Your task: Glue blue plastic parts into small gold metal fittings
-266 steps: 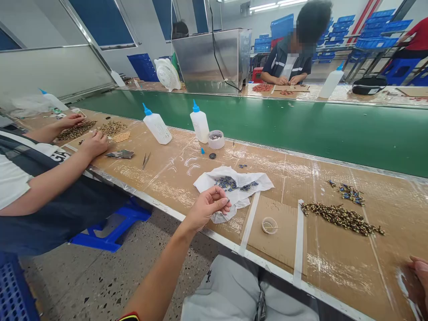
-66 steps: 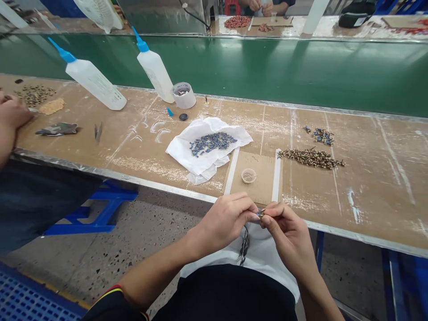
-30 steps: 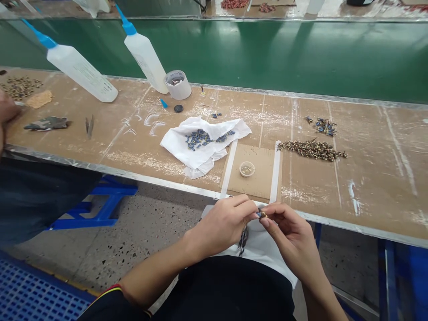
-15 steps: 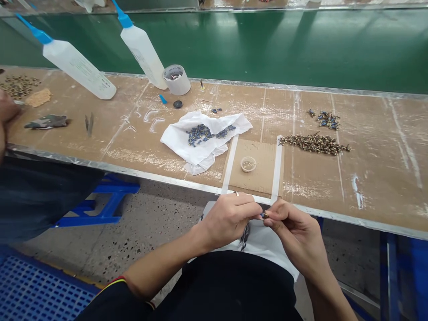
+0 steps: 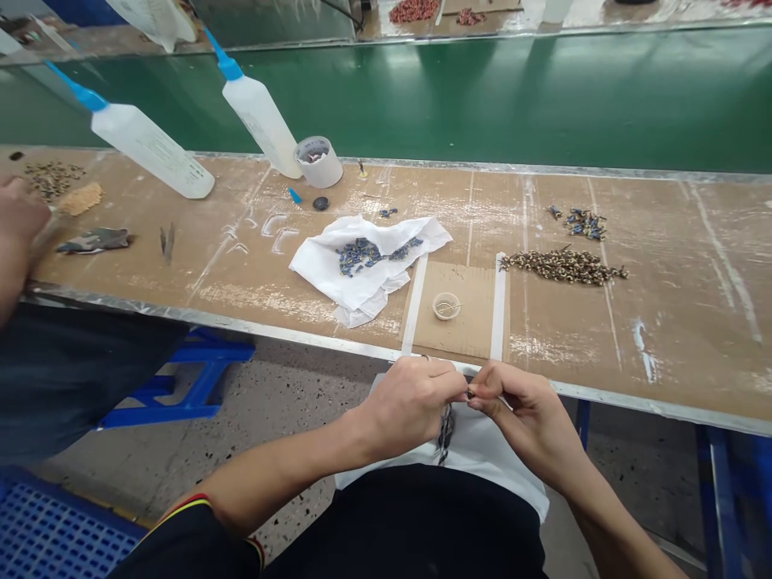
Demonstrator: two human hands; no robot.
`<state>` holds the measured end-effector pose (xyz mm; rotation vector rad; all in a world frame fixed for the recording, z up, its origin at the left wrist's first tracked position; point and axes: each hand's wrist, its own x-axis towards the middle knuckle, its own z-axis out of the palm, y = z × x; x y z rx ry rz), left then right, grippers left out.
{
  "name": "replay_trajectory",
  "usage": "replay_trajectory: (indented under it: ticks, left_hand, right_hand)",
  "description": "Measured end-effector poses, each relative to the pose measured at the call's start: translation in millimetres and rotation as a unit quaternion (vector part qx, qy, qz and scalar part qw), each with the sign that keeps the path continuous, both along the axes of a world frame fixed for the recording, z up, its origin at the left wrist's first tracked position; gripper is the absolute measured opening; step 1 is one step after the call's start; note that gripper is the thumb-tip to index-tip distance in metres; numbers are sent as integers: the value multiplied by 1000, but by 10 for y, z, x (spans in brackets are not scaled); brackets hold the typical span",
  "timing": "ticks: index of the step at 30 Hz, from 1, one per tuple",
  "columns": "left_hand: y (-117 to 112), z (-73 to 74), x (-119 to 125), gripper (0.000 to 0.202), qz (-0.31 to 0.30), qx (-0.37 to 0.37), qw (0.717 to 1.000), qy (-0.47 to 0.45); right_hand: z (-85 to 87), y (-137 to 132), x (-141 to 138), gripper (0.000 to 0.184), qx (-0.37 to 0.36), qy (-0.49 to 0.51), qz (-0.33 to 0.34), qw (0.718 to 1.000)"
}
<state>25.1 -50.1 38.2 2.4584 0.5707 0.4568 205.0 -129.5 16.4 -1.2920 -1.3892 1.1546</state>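
My left hand [image 5: 410, 398] and my right hand [image 5: 519, 406] meet in front of my lap, just below the table's metal edge. Both pinch one tiny dark piece [image 5: 470, 393] between thumb and fingertips; its shape is too small to make out. On the table ahead lies a white cloth [image 5: 367, 261] with small blue pieces [image 5: 355, 253] on it. A little round cap [image 5: 447, 305] sits on a cardboard square. To the right stretches a row of brownish-gold small parts [image 5: 564, 266], with a few blue ones [image 5: 582, 223] behind it.
Two squeeze bottles with blue nozzles [image 5: 259, 117] [image 5: 145, 145] and a tape roll [image 5: 318, 161] stand at the back, before a green conveyor belt [image 5: 482, 96]. Tweezers [image 5: 167, 241] lie left. A neighbour's hand [image 5: 18, 233] works at the far left. A blue stool [image 5: 181, 378] stands underneath.
Over the last second my hands have stayed pinched together on the small piece, shifting slightly. Much earlier, my left hand was reaching at the white cloth.
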Motion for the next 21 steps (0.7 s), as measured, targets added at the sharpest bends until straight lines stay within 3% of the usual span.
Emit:
replay_trajectory:
  ticks: [5,8,11,14,17,19,21]
  left_hand:
    - [39,-18,-34,22,21,-89,996,-2]
    - [67,27,-52,24,24,-193,981,-5]
    - [68,60,-61,28,32,-341,940,12]
    - [45,56,-43,36,15,-481,877,-5]
    - [18,60,-4,42,-10,-554,832,-20]
    - [-1,73,15,42,-8,-528,849,-12]
    - [-22,76,24,36,6,-423,906,1]
  right_hand:
    - [-78,35,-2,18,-28,26,-19,999]
    - [-76,33,38,3,-47,46,-16,998]
    - [-24,10,87,18,-17,41,-7,999]
    - [43,-17,101,19,44,0,18,999]
    - [80,-45,83,17,90,-35,7,995]
    - [71,-70,65,15,99,-48,-23,994]
    - [39,-97,46,13,84,-45,-62,993]
